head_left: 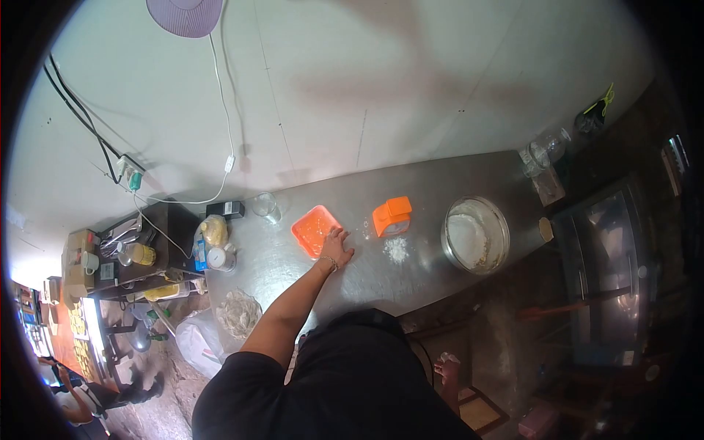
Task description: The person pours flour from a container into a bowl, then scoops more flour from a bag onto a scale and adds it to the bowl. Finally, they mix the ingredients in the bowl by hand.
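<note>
My left hand (336, 249) reaches across the metal table, fingers spread, resting at the right edge of a shallow orange tray (311, 229). White specks dot the tray. To its right stands an orange boxy object (391, 215) that looks like a kitchen scale, a small heap of white powder (396, 250) in front of it. Farther right is a round metal bowl (503, 233) with white powder inside. My right hand (446, 367) hangs low beside my body, away from the table. Its fingers are curled around something whitish, too small to name.
A clear glass (267, 207), a lidded jar (220, 258) and a crumpled plastic bag (238, 314) occupy the table's left end. Clear plastic containers (535, 158) stand at the far right corner. A cluttered dark shelf (165, 236) adjoins on the left. Another person (81, 400) is at lower left.
</note>
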A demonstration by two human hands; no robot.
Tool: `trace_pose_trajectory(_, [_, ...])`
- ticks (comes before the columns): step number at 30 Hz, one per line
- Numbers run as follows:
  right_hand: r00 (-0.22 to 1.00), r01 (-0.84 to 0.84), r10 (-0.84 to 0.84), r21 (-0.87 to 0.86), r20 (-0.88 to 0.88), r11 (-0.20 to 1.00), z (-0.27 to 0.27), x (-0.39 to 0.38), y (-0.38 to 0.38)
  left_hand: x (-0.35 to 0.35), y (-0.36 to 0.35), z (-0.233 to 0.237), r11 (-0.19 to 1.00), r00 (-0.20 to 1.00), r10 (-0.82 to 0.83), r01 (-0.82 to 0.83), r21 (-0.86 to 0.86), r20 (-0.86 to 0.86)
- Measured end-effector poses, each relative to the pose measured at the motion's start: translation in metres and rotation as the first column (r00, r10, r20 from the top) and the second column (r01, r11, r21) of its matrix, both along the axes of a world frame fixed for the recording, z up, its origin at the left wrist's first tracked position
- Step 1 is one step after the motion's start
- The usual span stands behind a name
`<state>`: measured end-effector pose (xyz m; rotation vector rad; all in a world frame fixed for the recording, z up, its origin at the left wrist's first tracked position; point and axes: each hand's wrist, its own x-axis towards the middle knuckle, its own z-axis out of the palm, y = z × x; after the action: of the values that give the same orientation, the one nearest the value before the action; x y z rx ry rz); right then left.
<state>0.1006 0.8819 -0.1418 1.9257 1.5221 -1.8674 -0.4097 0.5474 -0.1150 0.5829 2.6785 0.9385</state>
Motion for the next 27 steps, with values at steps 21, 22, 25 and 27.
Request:
trace_pose_trajectory(21, [0.996,-0.063,0.06,0.042,0.059,0.997,-0.007,0.0,0.01,0.012,-0.068,0.005,0.861,0.999,-0.034,0.036,-0.507,0.012])
trace_pose_trajectory(22, [0.998,-0.05,0.049,0.032,0.036,0.998,-0.008,0.001,0.012,0.004,-0.066,0.003,0.87,1.0,0.002,0.004,-0.493,0.011])
trace_pose_trajectory(25, [0.999,-0.024,0.024,0.003,-0.031,1.0,-0.011,0.006,0.018,-0.022,-0.063,-0.001,0.841,0.996,0.08,-0.089,-0.533,-0.039])
trace_pose_trajectory(27, [0.997,-0.024,0.023,-0.013,-0.071,1.0,-0.012,0.011,0.019,-0.038,-0.065,-0.002,0.85,0.99,0.138,-0.136,-0.509,-0.034])
